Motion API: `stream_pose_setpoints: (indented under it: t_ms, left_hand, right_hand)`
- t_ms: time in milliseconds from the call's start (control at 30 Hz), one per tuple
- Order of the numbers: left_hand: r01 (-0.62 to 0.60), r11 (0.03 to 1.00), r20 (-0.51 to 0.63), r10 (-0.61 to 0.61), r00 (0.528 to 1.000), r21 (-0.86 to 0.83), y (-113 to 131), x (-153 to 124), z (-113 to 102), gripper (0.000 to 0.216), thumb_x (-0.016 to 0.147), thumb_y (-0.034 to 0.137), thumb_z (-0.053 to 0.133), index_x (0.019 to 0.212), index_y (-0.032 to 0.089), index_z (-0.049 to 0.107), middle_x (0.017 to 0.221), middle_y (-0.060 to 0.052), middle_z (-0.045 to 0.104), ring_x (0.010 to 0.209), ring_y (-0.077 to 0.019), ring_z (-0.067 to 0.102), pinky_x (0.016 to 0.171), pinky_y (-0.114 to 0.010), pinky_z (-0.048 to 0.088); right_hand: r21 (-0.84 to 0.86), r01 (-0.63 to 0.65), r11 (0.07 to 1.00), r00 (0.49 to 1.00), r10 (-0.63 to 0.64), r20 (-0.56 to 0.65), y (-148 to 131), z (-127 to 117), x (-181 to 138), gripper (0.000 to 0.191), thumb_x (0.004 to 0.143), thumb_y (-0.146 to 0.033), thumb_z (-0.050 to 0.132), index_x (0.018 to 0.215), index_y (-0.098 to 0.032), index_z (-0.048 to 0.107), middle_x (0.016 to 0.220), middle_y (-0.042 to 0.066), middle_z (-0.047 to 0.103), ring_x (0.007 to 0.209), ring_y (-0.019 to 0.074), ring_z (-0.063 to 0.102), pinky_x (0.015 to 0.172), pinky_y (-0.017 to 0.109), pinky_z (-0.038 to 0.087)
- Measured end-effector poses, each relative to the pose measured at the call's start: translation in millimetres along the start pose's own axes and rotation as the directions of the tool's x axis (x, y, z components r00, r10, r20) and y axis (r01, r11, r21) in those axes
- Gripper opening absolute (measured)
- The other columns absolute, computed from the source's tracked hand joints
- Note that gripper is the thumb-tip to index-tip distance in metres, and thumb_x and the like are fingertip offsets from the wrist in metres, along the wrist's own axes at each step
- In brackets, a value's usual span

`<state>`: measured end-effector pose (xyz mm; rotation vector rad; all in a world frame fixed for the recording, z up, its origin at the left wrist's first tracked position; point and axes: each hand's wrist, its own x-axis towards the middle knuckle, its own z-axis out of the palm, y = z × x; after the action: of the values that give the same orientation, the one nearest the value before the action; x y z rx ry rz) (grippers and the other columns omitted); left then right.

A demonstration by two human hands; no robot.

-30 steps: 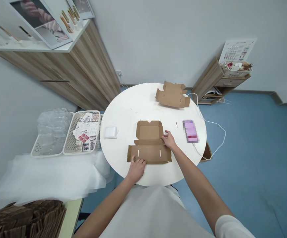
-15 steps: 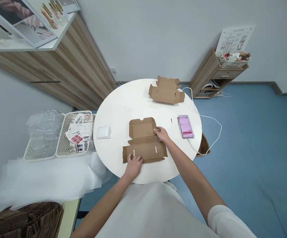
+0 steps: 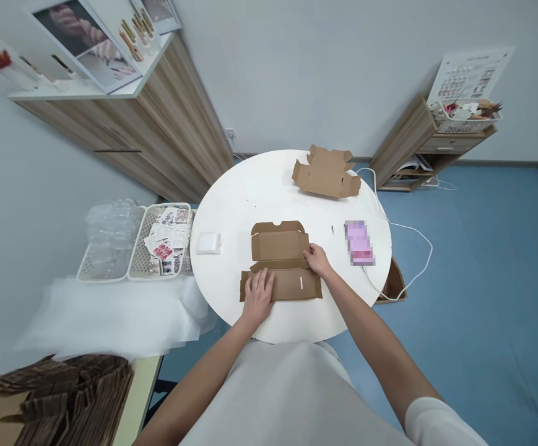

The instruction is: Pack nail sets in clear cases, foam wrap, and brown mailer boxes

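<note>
Where flat, cardboard (image 3: 280, 263) beneath left fingers (image 3: 262, 281).

Beyond your right grip (image 3: 316, 260), you face a plain pale-grey wall (image 3: 315, 74) with a white socket (image 3: 230, 133) low down. Ahead and left of your left grip (image 3: 258, 298) stands a white-topped, wood-grain cabinet (image 3: 185, 118); ahead and right of your right grip, a small wooden shelf unit (image 3: 404, 139). Beneath both, you have a round white counter (image 3: 231, 201). Blue floor (image 3: 477, 266) stretches to the right, edged by grey skirting (image 3: 505, 163).
</note>
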<state>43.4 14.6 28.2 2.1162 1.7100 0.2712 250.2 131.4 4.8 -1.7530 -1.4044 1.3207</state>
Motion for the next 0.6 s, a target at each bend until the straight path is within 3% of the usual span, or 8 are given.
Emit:
stream_pose_setpoints:
  t_ms: [100, 233, 367, 433, 533, 600]
  left_hand:
    - [-0.010, 0.999, 0.001, 0.010, 1.000, 0.048, 4.3, 7.4, -3.9, 0.077, 0.061, 0.011, 0.057, 0.131, 0.020, 0.026, 0.139, -0.014, 0.021, 0.128, -0.0318, 0.014, 0.101, -0.050, 0.004]
    - [-0.060, 0.980, 0.086, 0.044, 0.995, 0.188, 6.8, 15.5, -6.7, 0.084, 0.061, 0.015, 0.057, 0.134, 0.018, 0.016, 0.142, -0.012, 0.014, 0.130, -0.0295, 0.005, 0.102, -0.049, 0.006]
    - [-0.094, 0.930, 0.179, 0.032, 0.983, 0.354, 5.5, 20.9, -6.8, 0.090, 0.061, 0.025, 0.058, 0.136, 0.017, 0.009, 0.142, -0.010, 0.012, 0.130, -0.0286, -0.002, 0.101, -0.051, 0.008]
    - [-0.105, 0.912, 0.203, 0.025, 0.979, 0.397, 4.2, 22.1, -6.5, 0.090, 0.060, 0.027, 0.058, 0.136, 0.016, 0.010, 0.142, -0.009, 0.012, 0.130, -0.0288, -0.003, 0.100, -0.052, 0.009]
    - [-0.117, 0.907, 0.204, 0.035, 0.978, 0.404, 1.9, 21.8, -6.7, 0.091, 0.059, 0.029, 0.058, 0.135, 0.015, 0.010, 0.142, -0.009, 0.012, 0.130, -0.0295, -0.004, 0.100, -0.052, 0.010]
    - [-0.127, 0.910, 0.200, 0.049, 0.978, 0.394, 0.2, 21.3, -7.3, 0.090, 0.060, 0.028, 0.058, 0.135, 0.016, 0.011, 0.142, -0.009, 0.012, 0.130, -0.0297, -0.003, 0.100, -0.052, 0.009]
  right_hand:
    - [0.067, -0.043, 0.997, 0.999, 0.041, 0.034, 1.0, -3.3, -4.0, 0.024, 0.066, -0.020, 0.047, 0.089, -0.019, 0.055, 0.073, 0.000, 0.061, 0.064, 0.0144, 0.055, 0.060, 0.027, 0.043]
    - [0.058, -0.044, 0.997, 0.994, 0.038, 0.098, 0.7, -6.5, -8.1, 0.028, 0.064, -0.016, 0.050, 0.091, -0.018, 0.056, 0.073, 0.002, 0.063, 0.063, 0.0154, 0.057, 0.059, 0.027, 0.044]
    - [-0.099, 0.002, 0.995, 0.984, 0.015, 0.177, -4.8, -8.3, -14.1, 0.029, 0.069, -0.019, 0.047, 0.097, -0.017, 0.055, 0.080, 0.004, 0.064, 0.069, 0.0174, 0.058, 0.062, 0.028, 0.045]
    - [-0.238, 0.044, 0.970, 0.989, -0.009, 0.145, -9.7, -7.9, -20.3, 0.034, 0.073, -0.024, 0.045, 0.106, -0.017, 0.051, 0.090, 0.006, 0.062, 0.078, 0.0195, 0.058, 0.068, 0.031, 0.045]
    - [-0.530, 0.156, 0.833, 0.984, -0.175, 0.015, -16.2, -4.9, -36.4, 0.056, 0.073, -0.037, 0.046, 0.124, -0.016, 0.035, 0.119, 0.014, 0.048, 0.107, 0.0271, 0.045, 0.085, 0.042, 0.036]
    - [-0.690, 0.319, 0.650, 0.933, -0.344, 0.108, -17.3, -0.6, -50.3, 0.077, 0.068, -0.047, 0.050, 0.132, -0.015, 0.021, 0.134, 0.016, 0.030, 0.122, 0.0307, 0.027, 0.096, 0.047, 0.022]
